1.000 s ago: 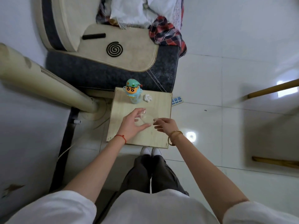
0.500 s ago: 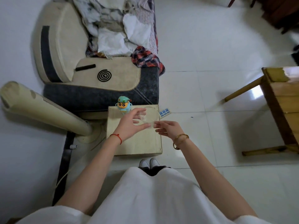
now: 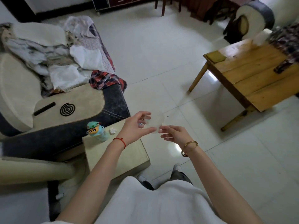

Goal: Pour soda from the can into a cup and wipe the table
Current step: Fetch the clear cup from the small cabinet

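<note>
Cup (image 3: 155, 123), clear plastic and hard to make out, sits in the air between my two hands, above the far right corner of the small counter (image 3: 119, 156) and partly out over the floor tiles; my left hand (image 3: 135, 125) has it in a curled grip, thumb below and fingers arched over the top, so that grip is holding the cup; my right hand (image 3: 175, 134) comes in from the right with its fingers loosely extended, the tips touching the cup's near right edge, a narrow, relaxed grip that I cannot say closes on anything; a red string circles the left wrist and a gold bangle the right. Left of the hands, on the counter's far edge, stands the cartoon-figure can (image 3: 95, 130), teal and upright, well apart from the cup; just right of it lies a small crumpled white tissue (image 3: 112, 130); a little coloured thing shows under my left fingers, too small to tell. Beyond the counter on the left is a dark and cream sofa (image 3: 68, 110) piled with blankets and a plaid cloth; far right stands a wooden table (image 3: 252, 73) on the pale tiled floor (image 3: 161, 62).
</note>
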The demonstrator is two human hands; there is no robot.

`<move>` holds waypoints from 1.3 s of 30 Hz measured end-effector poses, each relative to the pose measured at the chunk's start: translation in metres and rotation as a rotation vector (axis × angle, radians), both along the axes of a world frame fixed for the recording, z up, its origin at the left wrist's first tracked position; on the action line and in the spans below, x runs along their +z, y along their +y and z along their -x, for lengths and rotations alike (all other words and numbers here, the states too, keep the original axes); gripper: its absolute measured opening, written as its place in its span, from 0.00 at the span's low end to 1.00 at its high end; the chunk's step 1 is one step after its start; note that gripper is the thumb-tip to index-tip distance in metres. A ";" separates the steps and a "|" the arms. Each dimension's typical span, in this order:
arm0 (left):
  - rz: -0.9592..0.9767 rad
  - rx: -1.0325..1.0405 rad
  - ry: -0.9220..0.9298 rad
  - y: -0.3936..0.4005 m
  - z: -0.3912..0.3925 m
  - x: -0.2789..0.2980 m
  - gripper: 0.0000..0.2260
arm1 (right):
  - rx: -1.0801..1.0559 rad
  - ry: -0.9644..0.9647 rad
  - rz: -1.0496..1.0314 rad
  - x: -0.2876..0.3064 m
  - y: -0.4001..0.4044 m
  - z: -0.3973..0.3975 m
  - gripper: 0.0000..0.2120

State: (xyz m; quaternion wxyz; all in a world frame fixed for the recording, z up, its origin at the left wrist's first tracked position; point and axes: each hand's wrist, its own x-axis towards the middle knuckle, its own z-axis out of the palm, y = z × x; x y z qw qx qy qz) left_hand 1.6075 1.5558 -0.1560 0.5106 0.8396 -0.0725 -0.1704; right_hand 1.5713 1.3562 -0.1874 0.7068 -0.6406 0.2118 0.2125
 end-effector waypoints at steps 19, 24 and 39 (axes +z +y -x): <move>0.067 -0.490 -0.034 -0.377 -0.016 0.019 0.25 | -0.389 -0.051 0.105 0.028 -0.345 0.074 0.12; 0.088 -0.602 -0.058 -0.477 -0.016 0.023 0.24 | -0.493 -0.061 0.144 0.032 -0.432 0.092 0.11; 0.058 -0.813 -0.055 -0.697 -0.074 -0.003 0.26 | -0.688 -0.032 0.137 0.006 -0.615 0.060 0.11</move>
